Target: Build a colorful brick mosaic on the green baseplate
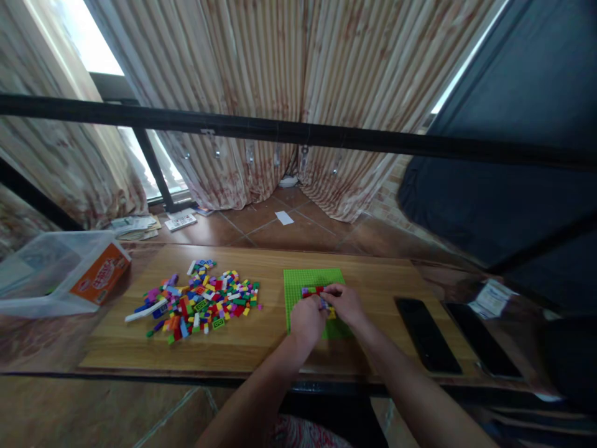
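Note:
A bright green studded baseplate [293,283] lies on the wooden board in front of me. On it stands a small cluster of toy bricks [319,290] in red, purple, blue and yellow. My left hand [308,320] is over the cluster's near left side, its fingers curled in at the bricks. From the right, my right hand [346,301] reaches in with thumb and fingers pinched together at the top of the cluster. Both sets of fingertips meet close together there. Whatever small piece is between them is hidden or too small to make out.
Left on the board lies a heap of loose bricks [205,302] with a white strip-like tool [145,311]. Beyond it stands a clear plastic bin [51,305] with an orange label. Two black phone-like slabs [428,336] lie at right. A dark rail [280,130] crosses ahead.

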Demonstrator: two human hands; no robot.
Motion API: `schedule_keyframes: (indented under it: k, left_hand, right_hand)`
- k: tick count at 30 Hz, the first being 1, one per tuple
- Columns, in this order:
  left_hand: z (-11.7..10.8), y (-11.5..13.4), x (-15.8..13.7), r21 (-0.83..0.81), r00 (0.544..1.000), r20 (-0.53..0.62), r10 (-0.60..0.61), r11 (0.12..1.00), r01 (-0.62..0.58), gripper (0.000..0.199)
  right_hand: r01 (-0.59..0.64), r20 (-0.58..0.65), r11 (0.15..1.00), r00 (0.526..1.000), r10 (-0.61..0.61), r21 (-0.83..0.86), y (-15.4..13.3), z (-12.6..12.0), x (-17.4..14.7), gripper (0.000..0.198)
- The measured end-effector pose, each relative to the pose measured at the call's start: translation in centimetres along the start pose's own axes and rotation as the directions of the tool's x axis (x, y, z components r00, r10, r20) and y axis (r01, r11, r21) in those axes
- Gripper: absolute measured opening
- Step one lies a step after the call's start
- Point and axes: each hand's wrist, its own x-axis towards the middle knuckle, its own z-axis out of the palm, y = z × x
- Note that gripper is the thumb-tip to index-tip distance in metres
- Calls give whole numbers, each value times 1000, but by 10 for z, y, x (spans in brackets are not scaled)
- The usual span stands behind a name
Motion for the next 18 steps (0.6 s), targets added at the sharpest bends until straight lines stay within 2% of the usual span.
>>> schedule_keyframes:
  k: [4, 6, 10, 15, 18]
  left_hand:
    - [-5, -18, -24, -203, 985, -43, 168, 964, -174, 12]
    - [-12, -33, -43, -289, 975, -69, 211, 931, -222, 13]
    - [-25, -63, -81, -362, 985, -75, 158, 916, -174, 20]
    - [-35, -91, -113, -379, 993, -76, 85, 919, -108, 21]
    - [-44, -106, -125, -403, 995, -92, 30, 913, -65, 23]
  right_hand:
    - [-6, -98, 998, 995, 12, 64, 3, -17, -10, 38]
    - [-9, -157, 997, 987, 21, 75, 5, -25, -20, 40]
    - [1, -170, 997, 985, 11, 72, 7, -22, -39, 34]
    - [-4, -166, 983, 986, -27, -181, 6, -2, -46, 28]
    - [6, -179, 981, 983, -42, -195, 8, -1, -50, 30]
